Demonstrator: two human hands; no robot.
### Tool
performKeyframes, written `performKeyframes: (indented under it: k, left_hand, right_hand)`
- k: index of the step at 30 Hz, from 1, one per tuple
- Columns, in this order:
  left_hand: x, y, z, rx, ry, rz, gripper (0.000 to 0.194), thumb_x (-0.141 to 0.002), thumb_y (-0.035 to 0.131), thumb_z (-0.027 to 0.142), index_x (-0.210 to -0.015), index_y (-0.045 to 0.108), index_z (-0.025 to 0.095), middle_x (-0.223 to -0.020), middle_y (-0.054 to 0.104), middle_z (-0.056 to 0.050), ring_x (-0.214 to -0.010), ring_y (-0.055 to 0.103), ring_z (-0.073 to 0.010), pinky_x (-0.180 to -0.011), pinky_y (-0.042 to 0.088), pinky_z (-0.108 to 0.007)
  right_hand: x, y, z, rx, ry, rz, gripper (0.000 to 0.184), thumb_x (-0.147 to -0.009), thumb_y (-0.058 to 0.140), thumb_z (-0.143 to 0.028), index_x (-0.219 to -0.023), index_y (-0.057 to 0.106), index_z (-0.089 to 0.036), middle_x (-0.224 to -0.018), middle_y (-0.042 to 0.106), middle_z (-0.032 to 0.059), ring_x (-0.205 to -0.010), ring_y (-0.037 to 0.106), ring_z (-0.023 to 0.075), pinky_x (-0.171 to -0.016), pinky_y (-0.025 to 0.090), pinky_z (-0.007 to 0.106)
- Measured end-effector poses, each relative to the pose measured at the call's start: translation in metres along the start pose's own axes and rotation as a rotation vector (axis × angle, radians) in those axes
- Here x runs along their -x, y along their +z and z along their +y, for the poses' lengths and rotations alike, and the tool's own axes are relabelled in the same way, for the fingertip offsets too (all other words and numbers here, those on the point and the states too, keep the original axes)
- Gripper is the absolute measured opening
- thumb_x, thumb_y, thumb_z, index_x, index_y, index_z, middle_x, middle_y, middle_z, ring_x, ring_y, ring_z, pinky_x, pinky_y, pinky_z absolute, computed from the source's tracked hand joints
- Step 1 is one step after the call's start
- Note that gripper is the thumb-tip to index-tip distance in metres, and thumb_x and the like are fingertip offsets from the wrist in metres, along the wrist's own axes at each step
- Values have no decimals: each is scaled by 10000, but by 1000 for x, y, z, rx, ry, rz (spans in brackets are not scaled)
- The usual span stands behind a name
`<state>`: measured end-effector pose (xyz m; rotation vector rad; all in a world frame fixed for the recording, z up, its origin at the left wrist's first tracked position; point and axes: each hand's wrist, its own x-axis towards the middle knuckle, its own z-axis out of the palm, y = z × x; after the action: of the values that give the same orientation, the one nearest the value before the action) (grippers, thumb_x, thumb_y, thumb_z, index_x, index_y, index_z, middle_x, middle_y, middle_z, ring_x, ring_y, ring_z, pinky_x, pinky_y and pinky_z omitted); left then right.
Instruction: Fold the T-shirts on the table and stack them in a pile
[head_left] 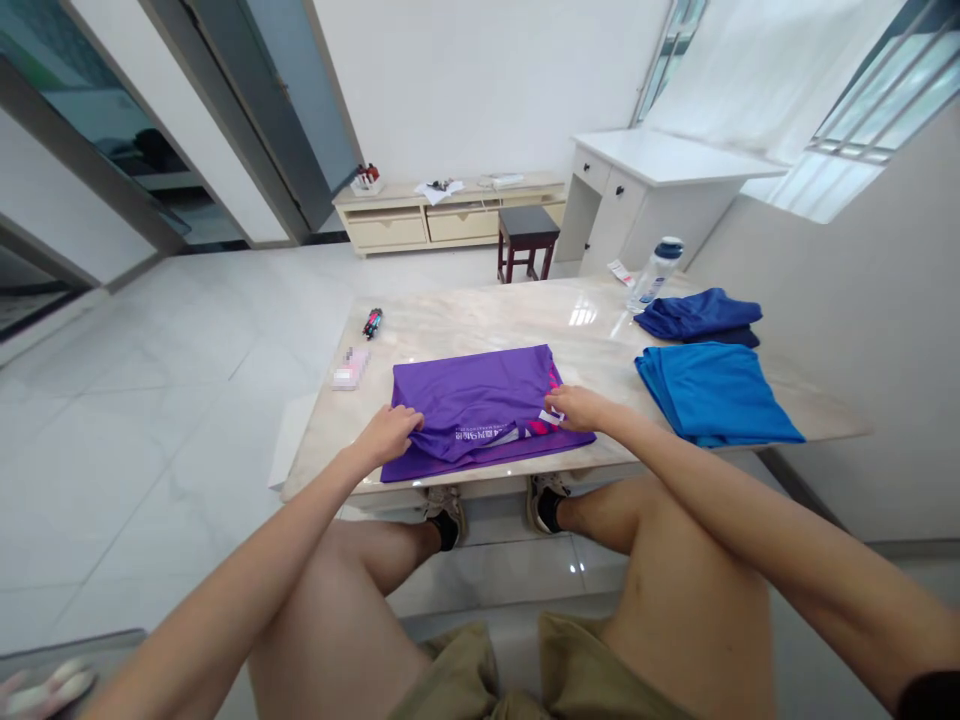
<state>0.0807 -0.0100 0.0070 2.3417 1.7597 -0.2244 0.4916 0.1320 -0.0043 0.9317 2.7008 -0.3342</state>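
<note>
A purple shirt (472, 390) with white lettering and a pink and white print lies folded on the marble-topped table (480, 315), close to its front edge. At its left side, my left hand (392, 433) is closed with the fingers pinching the cloth. My right hand (576, 408) pinches the shirt's right side, beside a small white label (551, 417). The shirt's lower layer shows as a purple strip below the upper fold.
To the right lie a folded bright blue garment (716, 393) and a dark blue one (701, 314), near a clear bottle (655, 273). A small dark multicoloured item (372, 323) and a pink pack (350, 369) sit left. A stool (528, 226) stands behind the table.
</note>
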Motion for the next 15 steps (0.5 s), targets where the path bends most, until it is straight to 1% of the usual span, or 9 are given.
performKeyframes:
  k: [3,5,7,9,11,13,15]
  left_hand:
    - [1,5,3,20,42,-1,283,-835,637,100,-1072,688,247,-1161,749,-111,-1144,688,-316,-967,482,-409]
    - [1,7,4,74,90,-25,264,-844,659,122,-1074,692,249,-1158,749,-101,-1121,696,-301,-956,491,-388]
    - [1,9,4,142,109,-61,267,-847,655,117,-1068,705,258,-1134,760,-83,-1088,709,-278,-949,499,-363]
    - [0,12,4,202,92,-93,285,-852,631,102,-1063,724,270,-1089,774,-65,-1043,723,-259,-936,508,-347]
    - [-2,14,2,242,71,-105,298,-856,614,93,-1048,741,283,-1052,784,-52,-1007,734,-247,-920,515,-333]
    - [-2,17,-1,268,64,-102,305,-851,615,85,-1024,753,295,-1038,791,-39,-982,742,-237,-899,518,-312]
    - [-2,18,-3,296,49,-107,304,-840,627,84,-1004,764,300,-1023,797,-28,-954,748,-228,-871,519,-293]
  right_hand:
    - [-4,4,-7,-35,-51,-2,359,-851,831,-224,-1196,780,-138,-1223,753,171,-1098,715,299,-941,518,321]
    - [-7,6,-9,-51,-96,-23,357,-823,863,-235,-1163,793,-150,-1192,766,156,-1114,710,307,-951,518,323]
    - [-10,7,-11,-68,-122,-52,282,-818,836,-171,-1099,810,-168,-1140,787,133,-1091,715,298,-917,516,308]
    - [-12,7,-11,-100,-114,-69,228,-846,742,-85,-1035,821,-186,-1080,803,105,-1010,728,263,-847,509,281]
    - [-12,7,-9,-136,-93,-69,274,-852,658,-22,-980,826,-196,-1032,811,84,-939,731,234,-801,499,265]
    - [-8,7,-6,-168,-107,-76,324,-830,617,16,-935,833,-202,-1013,815,76,-928,728,226,-813,502,263]
    - [-3,8,-1,-222,-133,-104,361,-800,614,28,-947,847,-206,-1027,821,74,-945,730,230,-839,516,268]
